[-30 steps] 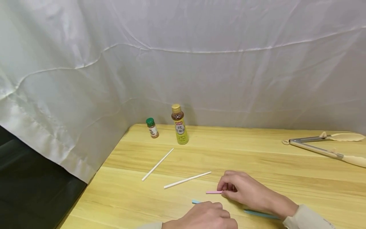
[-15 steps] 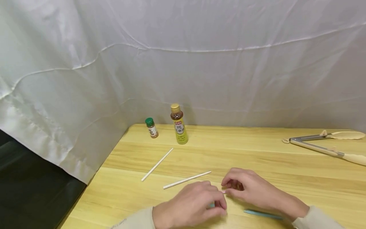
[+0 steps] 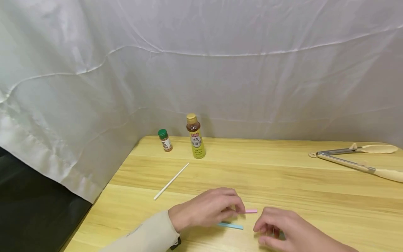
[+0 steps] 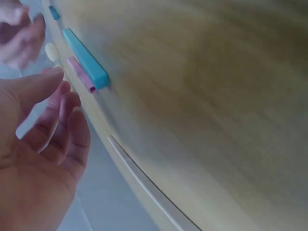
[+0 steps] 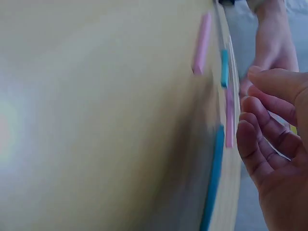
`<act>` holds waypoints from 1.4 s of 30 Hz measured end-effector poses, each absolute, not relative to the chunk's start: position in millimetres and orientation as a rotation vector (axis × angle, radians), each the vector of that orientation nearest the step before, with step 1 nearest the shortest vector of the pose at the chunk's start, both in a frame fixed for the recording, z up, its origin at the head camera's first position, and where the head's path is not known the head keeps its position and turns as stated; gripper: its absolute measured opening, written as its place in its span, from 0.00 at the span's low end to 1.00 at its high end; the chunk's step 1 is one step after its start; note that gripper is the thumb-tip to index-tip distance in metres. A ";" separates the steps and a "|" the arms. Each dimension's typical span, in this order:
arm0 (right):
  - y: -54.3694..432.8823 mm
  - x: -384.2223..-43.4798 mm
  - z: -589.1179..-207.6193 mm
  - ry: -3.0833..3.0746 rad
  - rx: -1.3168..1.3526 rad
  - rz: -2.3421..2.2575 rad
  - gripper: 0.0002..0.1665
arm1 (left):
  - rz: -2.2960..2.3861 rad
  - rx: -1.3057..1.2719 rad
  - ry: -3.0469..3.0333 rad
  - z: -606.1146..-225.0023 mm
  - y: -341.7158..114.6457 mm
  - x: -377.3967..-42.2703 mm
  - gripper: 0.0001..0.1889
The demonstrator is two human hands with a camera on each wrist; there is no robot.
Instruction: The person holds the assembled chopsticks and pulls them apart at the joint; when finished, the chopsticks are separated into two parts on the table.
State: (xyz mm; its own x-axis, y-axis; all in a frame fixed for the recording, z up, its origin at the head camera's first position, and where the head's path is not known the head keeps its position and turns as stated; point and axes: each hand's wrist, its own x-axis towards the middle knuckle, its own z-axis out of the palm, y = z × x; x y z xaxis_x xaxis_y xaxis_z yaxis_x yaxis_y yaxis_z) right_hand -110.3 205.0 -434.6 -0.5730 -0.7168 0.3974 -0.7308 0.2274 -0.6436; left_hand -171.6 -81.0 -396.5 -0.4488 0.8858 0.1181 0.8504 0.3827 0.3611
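My left hand (image 3: 207,208) hovers over the table with fingers loosely bent. In the left wrist view, nothing shows between its thumb and fingertips. Beside it lie a pink chopstick (image 3: 251,211) and a light blue chopstick (image 3: 231,226), each partly covered by the hand in the head view. My right hand (image 3: 283,231) is at the lower right, fingers curved and holding nothing visible, above a second blue chopstick (image 5: 214,178). The right wrist view also has another pink chopstick (image 5: 202,43) lying apart. A white chopstick (image 3: 171,181) rests farther left.
A green-capped spice jar (image 3: 165,140) and a sesame oil bottle (image 3: 196,136) stand at the back left. Metal tongs with cream tips (image 3: 346,161) lie spread at the right. A grey curtain (image 3: 239,87) hangs behind the table.
My left hand has moved up from the front edge and now hides the second white chopstick. My right hand has come away from the pink chopstick, toward the lower right.
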 end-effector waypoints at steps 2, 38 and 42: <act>203.9 -105.8 -440.1 -2.422 1.514 1.322 0.14 | 0.536 1.632 2.523 -397.7 -79.1 -174.3 0.08; 241.4 -89.2 -430.3 -2.524 1.318 1.027 0.21 | 0.349 1.575 2.663 -399.0 -76.5 -179.4 0.01; 256.9 -99.7 -420.6 -2.652 1.216 1.021 0.18 | 0.354 1.541 2.652 -398.9 -79.0 -179.3 0.01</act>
